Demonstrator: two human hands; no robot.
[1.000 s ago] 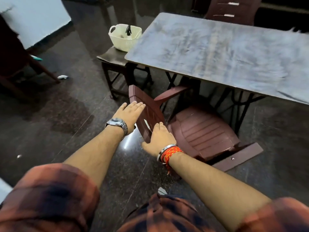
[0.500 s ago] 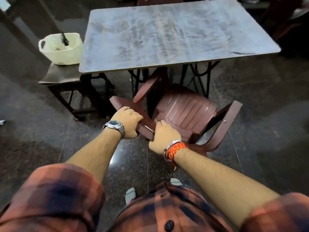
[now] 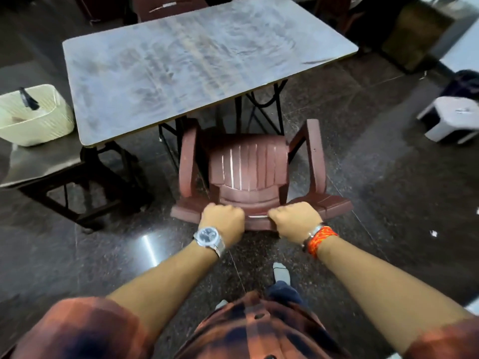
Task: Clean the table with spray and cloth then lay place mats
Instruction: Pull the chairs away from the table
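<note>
A grey, smeared table [image 3: 186, 63] on black metal legs stands ahead with nothing on its top. A maroon plastic armchair [image 3: 248, 164] sits at its near side, the front of the seat partly under the tabletop. My left hand [image 3: 223, 221], with a wristwatch, and my right hand [image 3: 295, 221], with an orange wristband, both grip the top edge of the chair's backrest. A cream basket [image 3: 49, 125] with a dark spray nozzle sticking out stands on a low stool at the left. No cloth or place mats are visible.
A dark low stool [image 3: 33, 167] stands left of the table under the basket. A white plastic step stool [image 3: 451, 120] is at the right. Another maroon chair [image 3: 166, 6] stands behind the table. The floor is dark polished stone.
The chair has swung from angled to square with the table. My hands went from resting flat on the backrest to gripping its top edge, and my view shifted to face the table.
</note>
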